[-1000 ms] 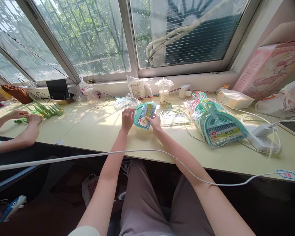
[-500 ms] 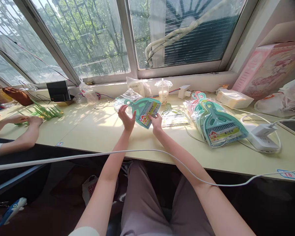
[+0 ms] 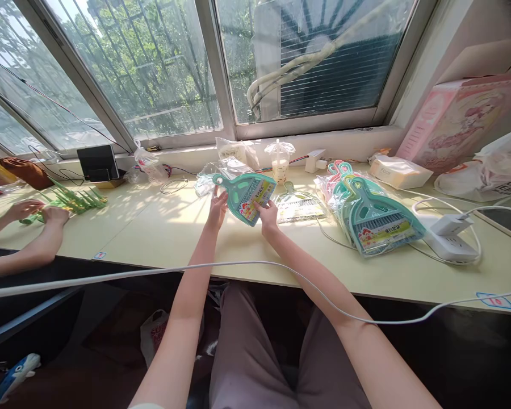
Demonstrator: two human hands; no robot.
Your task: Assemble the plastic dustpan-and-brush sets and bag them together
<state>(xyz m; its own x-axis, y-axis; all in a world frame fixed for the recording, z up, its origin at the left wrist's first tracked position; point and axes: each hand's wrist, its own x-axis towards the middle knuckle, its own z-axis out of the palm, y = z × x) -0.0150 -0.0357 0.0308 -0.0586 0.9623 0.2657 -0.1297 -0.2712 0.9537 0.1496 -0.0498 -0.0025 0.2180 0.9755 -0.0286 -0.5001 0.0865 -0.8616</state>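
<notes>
A teal dustpan set (image 3: 247,193), with a small brush and a yellow printed card on its front, is held tilted above the table. My right hand (image 3: 267,217) pinches its lower right edge, thumb over the card. My left hand (image 3: 218,210) grips the left side below the handle, with some fingers hidden behind the pan. Just right of my right hand, a packaged green-handled dustpan set (image 3: 300,205) lies flat. Farther right is a pile of bagged dustpan sets (image 3: 383,224), teal on top with pink ones behind.
A drink cup (image 3: 280,162) and clear plastic bags (image 3: 234,156) stand by the window. A white power strip (image 3: 453,244) and cables lie to the right. One white cable (image 3: 247,263) crosses before my arms. At far left, another person's hands (image 3: 53,216) handle green stems.
My left hand has shifted its hold, its fingers moving behind the dustpan's left side. The dustpan has tilted slightly, and my right hand keeps its pinch. The whole view has shifted a little.
</notes>
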